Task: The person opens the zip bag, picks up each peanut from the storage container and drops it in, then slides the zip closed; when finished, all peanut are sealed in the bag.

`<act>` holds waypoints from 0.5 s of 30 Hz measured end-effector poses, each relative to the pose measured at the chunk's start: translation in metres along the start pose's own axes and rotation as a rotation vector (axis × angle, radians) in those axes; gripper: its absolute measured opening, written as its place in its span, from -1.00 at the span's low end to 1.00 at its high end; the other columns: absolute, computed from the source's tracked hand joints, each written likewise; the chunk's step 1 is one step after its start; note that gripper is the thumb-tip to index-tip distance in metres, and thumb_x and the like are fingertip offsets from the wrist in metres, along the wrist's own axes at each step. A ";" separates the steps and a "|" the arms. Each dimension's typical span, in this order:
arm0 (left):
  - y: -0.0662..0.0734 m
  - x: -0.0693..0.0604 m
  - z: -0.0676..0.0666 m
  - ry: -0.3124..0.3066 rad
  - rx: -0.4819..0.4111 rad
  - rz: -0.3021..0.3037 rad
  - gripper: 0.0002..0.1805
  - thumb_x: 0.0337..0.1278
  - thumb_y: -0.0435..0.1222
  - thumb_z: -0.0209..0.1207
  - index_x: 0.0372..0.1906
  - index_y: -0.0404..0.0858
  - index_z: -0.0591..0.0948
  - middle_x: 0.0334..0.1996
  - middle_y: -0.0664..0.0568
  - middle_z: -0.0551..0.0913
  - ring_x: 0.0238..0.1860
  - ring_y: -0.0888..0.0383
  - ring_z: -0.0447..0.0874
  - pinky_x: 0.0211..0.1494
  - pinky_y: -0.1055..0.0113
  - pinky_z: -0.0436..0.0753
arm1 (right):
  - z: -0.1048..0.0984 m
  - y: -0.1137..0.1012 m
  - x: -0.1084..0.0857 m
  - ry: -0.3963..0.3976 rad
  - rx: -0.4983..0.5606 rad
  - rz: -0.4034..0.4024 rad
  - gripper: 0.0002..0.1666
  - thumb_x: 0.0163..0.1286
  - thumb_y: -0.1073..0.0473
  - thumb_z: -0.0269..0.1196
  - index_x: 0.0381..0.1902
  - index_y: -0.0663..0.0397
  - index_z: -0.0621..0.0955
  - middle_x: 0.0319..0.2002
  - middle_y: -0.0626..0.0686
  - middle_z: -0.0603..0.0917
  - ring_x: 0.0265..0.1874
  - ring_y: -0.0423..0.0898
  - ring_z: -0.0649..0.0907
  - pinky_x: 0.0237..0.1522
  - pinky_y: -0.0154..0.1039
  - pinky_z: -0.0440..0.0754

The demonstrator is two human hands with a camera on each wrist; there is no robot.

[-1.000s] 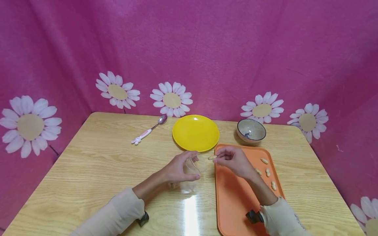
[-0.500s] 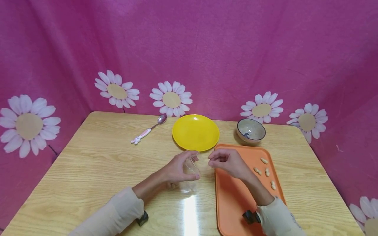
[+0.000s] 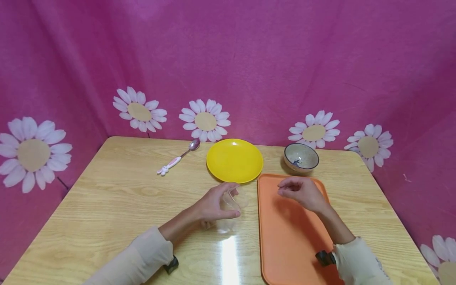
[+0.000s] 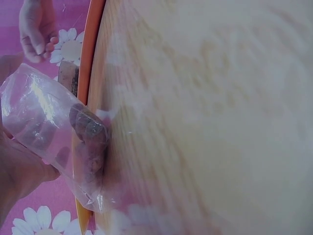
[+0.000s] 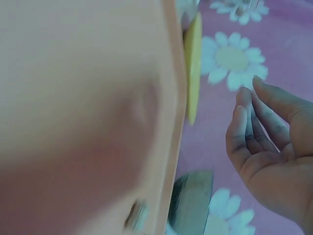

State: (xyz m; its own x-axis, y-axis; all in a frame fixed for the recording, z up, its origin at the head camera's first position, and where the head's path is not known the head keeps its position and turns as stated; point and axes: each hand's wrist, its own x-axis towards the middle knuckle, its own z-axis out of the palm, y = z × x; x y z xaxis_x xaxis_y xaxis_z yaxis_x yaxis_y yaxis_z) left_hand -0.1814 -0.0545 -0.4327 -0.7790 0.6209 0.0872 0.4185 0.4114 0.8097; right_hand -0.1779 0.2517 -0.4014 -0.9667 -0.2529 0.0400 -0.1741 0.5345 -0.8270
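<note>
My left hand (image 3: 215, 204) curls its fingers and thumb round a clear plastic cup (image 3: 234, 199) above the table. Through the cup's wall (image 4: 49, 112) in the left wrist view show brownish lumps (image 4: 93, 139), too dim to tell apart. Over the far part of the orange tray (image 3: 281, 241) hovers my right hand (image 3: 303, 193), fingers loosely bent and holding nothing. One blurred peanut (image 5: 137, 215) lies on the tray in the right wrist view. In the head view the right hand and forearm hide the tray's peanuts.
A yellow plate (image 3: 235, 161) lies at the table's far side. To its left is a spoon (image 3: 178, 158) with a white and pink handle. The patterned bowl (image 3: 301, 157) stands behind the tray. A pink flowered curtain (image 3: 242, 71) hangs beyond the table edge.
My right hand held a peanut by the cup, let it go there, and moved right, back over the tray. The left hand and cup have stayed put.
</note>
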 end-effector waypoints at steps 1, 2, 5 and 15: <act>0.000 0.000 0.000 0.002 0.002 0.003 -0.14 -0.09 -0.09 0.38 0.35 -0.25 0.28 0.09 0.03 0.54 0.14 0.08 0.46 0.28 0.04 0.40 | -0.004 0.004 -0.001 0.011 -0.016 0.010 -0.67 0.13 0.19 0.39 -0.20 0.33 0.65 -0.34 0.17 0.72 -0.44 -0.34 0.63 -0.39 -0.42 0.61; -0.001 0.000 0.000 0.002 0.004 0.004 -0.14 -0.09 -0.09 0.38 0.35 -0.24 0.29 0.08 0.03 0.54 0.14 0.09 0.46 0.28 0.04 0.41 | -0.007 0.007 -0.002 0.019 -0.030 0.014 -0.68 0.13 0.20 0.40 -0.21 0.32 0.65 -0.35 0.17 0.72 -0.45 -0.34 0.63 -0.42 -0.42 0.59; -0.001 0.000 0.001 0.004 0.004 0.007 -0.14 -0.09 -0.09 0.38 0.34 -0.24 0.29 0.08 0.04 0.54 0.13 0.10 0.46 0.28 0.05 0.41 | -0.016 0.017 -0.005 0.032 -0.102 0.017 -0.72 0.13 0.21 0.39 -0.24 0.29 0.67 -0.37 0.14 0.72 -0.48 -0.36 0.60 -0.46 -0.41 0.54; -0.001 0.000 0.001 0.010 0.003 -0.016 -0.16 -0.09 -0.09 0.39 0.34 -0.19 0.30 0.09 0.05 0.55 0.17 0.09 0.45 0.32 0.03 0.36 | -0.035 0.037 -0.022 0.033 -0.250 0.089 -0.79 0.17 0.22 0.36 -0.26 0.25 0.67 -0.40 0.09 0.69 -0.54 -0.29 0.54 -0.52 -0.37 0.50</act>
State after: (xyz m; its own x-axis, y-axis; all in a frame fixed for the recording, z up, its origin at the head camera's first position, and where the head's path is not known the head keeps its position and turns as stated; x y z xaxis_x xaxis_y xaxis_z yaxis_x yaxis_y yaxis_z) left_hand -0.1816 -0.0537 -0.4342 -0.7904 0.6074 0.0798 0.4071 0.4235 0.8093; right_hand -0.1700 0.3053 -0.4135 -0.9851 -0.1719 -0.0051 -0.1251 0.7371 -0.6640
